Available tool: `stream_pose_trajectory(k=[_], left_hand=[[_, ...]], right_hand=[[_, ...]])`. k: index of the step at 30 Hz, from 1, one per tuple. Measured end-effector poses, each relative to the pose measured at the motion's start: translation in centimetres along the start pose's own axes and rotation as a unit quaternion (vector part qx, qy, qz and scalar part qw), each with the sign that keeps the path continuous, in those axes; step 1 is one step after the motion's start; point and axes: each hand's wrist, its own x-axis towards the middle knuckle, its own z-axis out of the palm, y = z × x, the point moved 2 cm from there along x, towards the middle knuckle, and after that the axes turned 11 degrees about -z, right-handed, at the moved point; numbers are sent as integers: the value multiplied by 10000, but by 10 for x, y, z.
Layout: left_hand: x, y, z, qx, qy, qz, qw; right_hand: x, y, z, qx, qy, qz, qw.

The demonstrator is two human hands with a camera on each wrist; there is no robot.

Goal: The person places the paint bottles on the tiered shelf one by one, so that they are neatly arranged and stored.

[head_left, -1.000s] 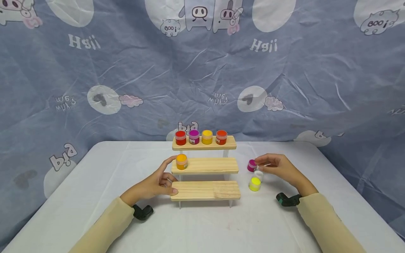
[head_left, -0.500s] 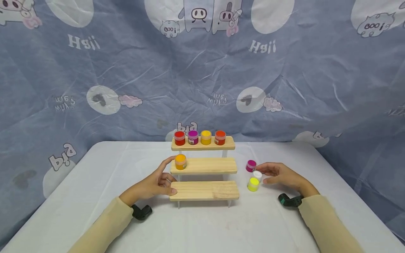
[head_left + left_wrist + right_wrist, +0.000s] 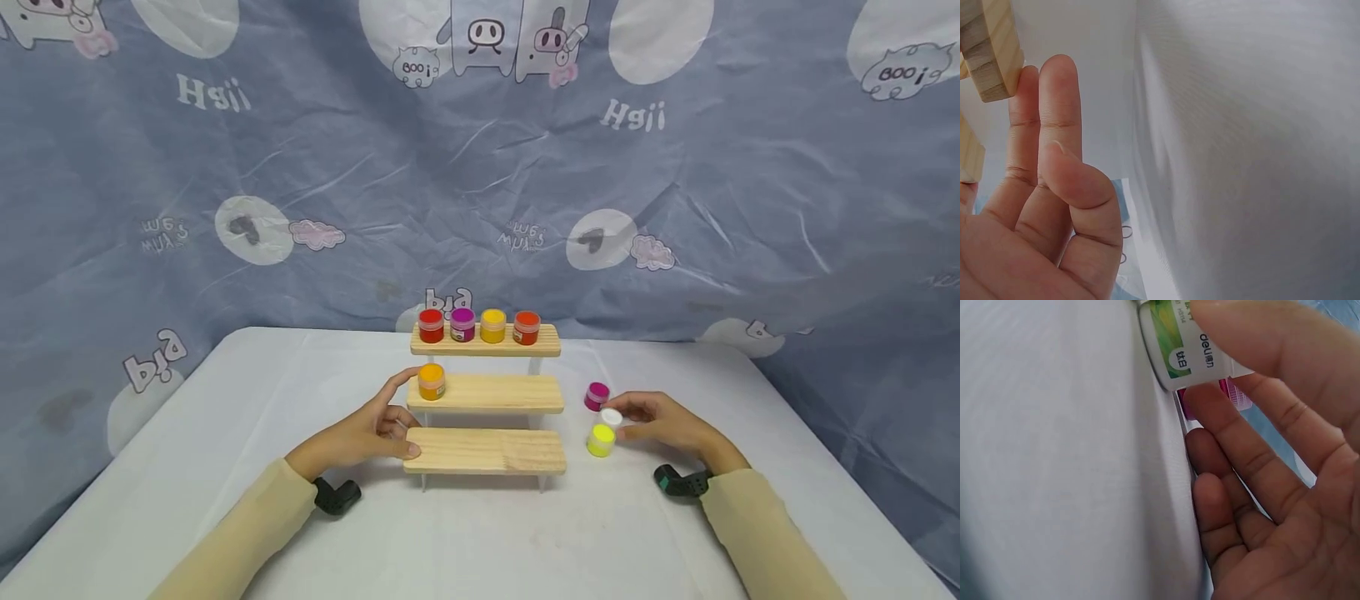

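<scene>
White jar point(image 3: 611, 418) — now in right grip point(image 3: 666, 423)

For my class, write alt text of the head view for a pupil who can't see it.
A person's right hand grips a white jar between a purple jar and a yellow jar, while the left hand touches a three-tier wooden stand. Four jars line its top shelf; one orange jar stands on the middle shelf.

The white-covered desk point(image 3: 480, 542) carries one three-step wooden rack point(image 3: 495, 451), one round magenta jar point(image 3: 597, 396), one round white jar point(image 3: 611, 418), one round yellow jar point(image 3: 601, 440).
</scene>
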Motion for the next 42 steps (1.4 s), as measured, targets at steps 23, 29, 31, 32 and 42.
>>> stream_pose_trajectory(k=[23, 29, 31, 32, 42], left_hand=[[9, 6, -2, -10, -48, -8, 10000], [8, 8, -3, -2, -11, -28, 10000], [7, 8, -3, -1, 0, -45, 10000], [7, 8, -3, -3, 7, -55, 10000], [3, 5, -3, -86, -1, -118, 9999]], right_hand=[[-5, 2, -12, 179, 352, 269, 9989], [-3, -13, -19, -15, 386, 290, 9988], [-2, -20, -21, -57, 434, 255, 9987], [-3, -25, -21, -67, 452, 209, 9987], [3, -74, -15, -66, 456, -633, 9969]])
